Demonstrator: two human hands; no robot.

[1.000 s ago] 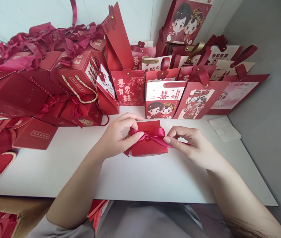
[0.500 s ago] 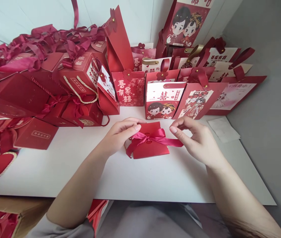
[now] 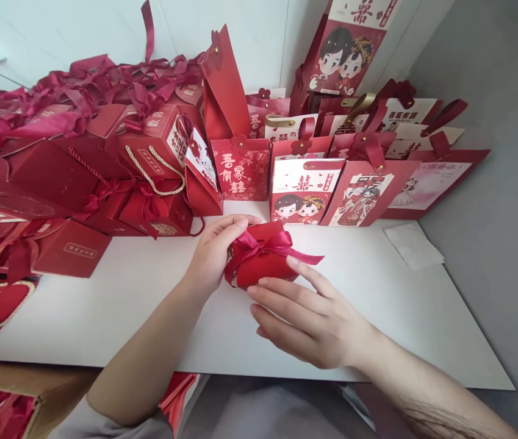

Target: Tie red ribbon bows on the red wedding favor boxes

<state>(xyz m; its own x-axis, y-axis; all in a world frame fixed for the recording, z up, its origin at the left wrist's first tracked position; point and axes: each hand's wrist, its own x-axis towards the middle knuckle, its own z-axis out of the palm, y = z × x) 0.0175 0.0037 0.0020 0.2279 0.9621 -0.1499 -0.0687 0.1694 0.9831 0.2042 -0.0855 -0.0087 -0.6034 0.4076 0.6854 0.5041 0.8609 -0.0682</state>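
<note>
A small red gift box [image 3: 268,268] is on the white table, tied with a magenta ribbon bow [image 3: 261,246] on its top; one ribbon tail sticks out to the right. My left hand [image 3: 213,250] grips the box at its left side, thumb on the upper left edge. At the front right of the box is my right hand [image 3: 309,314], palm down, with fingers stretched out and somewhat apart. Its index fingertip touches or nearly touches the box's right end under the ribbon tail; the other fingertips are by the front edge.
Red gift boxes with ribbons [image 3: 80,146] are stacked at the left. Upright red and white gift bags [image 3: 307,192] stand along the back. A folded white paper [image 3: 414,245] lies at the right by the grey wall [image 3: 506,213]. Below the table's front edge is a cardboard box [image 3: 64,390].
My right hand has left the ribbon tail's end and come down and left to the box's front, its fingers straightening. The box has shifted slightly left and tilted, with my left hand still on it.
</note>
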